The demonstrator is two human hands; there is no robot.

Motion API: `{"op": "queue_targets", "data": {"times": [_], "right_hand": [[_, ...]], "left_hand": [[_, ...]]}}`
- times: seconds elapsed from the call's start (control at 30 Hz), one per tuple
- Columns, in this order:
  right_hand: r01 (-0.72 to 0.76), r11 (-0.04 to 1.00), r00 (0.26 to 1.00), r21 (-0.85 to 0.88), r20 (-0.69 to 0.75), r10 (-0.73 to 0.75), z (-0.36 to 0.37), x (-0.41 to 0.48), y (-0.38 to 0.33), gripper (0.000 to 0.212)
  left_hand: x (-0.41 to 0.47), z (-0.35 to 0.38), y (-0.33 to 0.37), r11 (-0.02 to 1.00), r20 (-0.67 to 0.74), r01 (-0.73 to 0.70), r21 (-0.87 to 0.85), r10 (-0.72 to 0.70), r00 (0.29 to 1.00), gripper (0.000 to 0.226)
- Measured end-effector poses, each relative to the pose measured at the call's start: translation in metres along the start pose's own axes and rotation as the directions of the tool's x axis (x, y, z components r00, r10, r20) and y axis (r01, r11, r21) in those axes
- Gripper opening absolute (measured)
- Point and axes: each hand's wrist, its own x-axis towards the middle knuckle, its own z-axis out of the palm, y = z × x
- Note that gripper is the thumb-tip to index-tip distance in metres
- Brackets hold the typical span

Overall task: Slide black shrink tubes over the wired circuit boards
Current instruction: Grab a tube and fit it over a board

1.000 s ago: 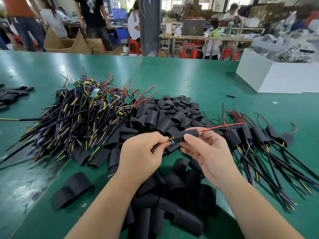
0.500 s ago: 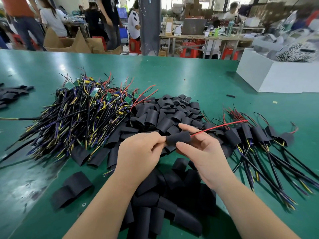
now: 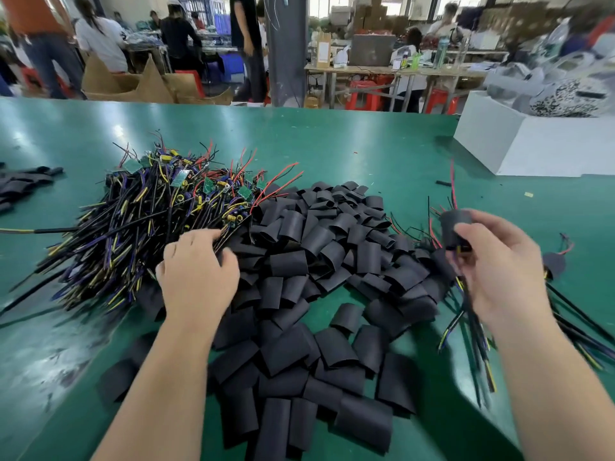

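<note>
- Pinching a black shrink tube (image 3: 456, 224) between thumb and fingers, the right hand (image 3: 499, 274) holds it up above the green table (image 3: 366, 151), off to the right.
- Red wire (image 3: 452, 184) pokes out of its top; dark cables (image 3: 472, 327) dangle below.
- Left hand (image 3: 196, 277) grips nothing, fingers loose, their tips touching where the pile of wired circuit boards (image 3: 149, 221) meets the heap of loose tubes (image 3: 316, 247).

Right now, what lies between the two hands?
The head view shows the heap of loose black shrink tubes on the green table filling the stretch between the left hand and the right hand, which grips a sleeved board.
</note>
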Motion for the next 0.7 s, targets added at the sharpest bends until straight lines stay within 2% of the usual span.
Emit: {"op": "queue_targets", "data": {"times": [0.03, 0.1, 0.13, 0.17, 0.23, 0.33, 0.53, 0.6, 0.7], "right_hand": [[0.108, 0.963, 0.990, -0.246, -0.059, -0.126, -0.006, 0.003, -0.001, 0.018], [0.223, 0.701, 0.950, -0.677, -0.012, -0.313, -0.013, 0.004, 0.002, 0.028], [0.231, 0.584, 0.940, -0.779, 0.023, -0.341, -0.015, 0.004, 0.005, 0.035], [0.214, 0.527, 0.944, -0.822, 0.036, -0.327, -0.014, 0.003, 0.007, 0.040], [0.192, 0.522, 0.958, -0.831, 0.045, -0.282, -0.007, -0.001, 0.010, 0.043], [0.260, 0.495, 0.954, -0.829, 0.142, -0.262, 0.004, -0.009, 0.016, 0.038], [0.364, 0.502, 0.927, -0.785, 0.253, -0.277, 0.017, -0.022, 0.026, 0.025], [0.383, 0.523, 0.921, -0.762, 0.272, -0.278, 0.018, -0.023, 0.029, 0.021], [0.400, 0.563, 0.916, -0.724, 0.293, -0.274, 0.021, -0.025, 0.029, 0.017]], "left_hand": [[0.001, 0.003, -0.003, 0.995, 0.072, 0.030, 0.092, -0.037, 0.997, 0.034], [0.001, 0.007, -0.006, 0.975, 0.164, 0.010, 0.222, -0.047, 0.985, 0.035], [0.003, 0.009, -0.007, 0.970, 0.178, 0.005, 0.242, -0.049, 0.983, 0.034], [0.004, 0.010, -0.009, 0.969, 0.173, 0.006, 0.246, -0.050, 0.984, 0.034], [0.007, 0.012, -0.011, 0.975, 0.159, 0.032, 0.219, -0.068, 0.985, 0.037], [0.011, 0.016, -0.013, 0.978, 0.152, 0.087, 0.191, -0.117, 0.982, 0.042], [0.017, 0.017, -0.015, 0.962, 0.044, 0.134, 0.237, -0.149, 0.988, 0.018], [0.015, 0.016, -0.015, 0.978, -0.039, 0.128, 0.164, -0.124, 0.992, 0.018], [0.012, 0.011, -0.012, 0.992, -0.165, 0.115, -0.043, -0.120, 0.979, 0.021]]}}
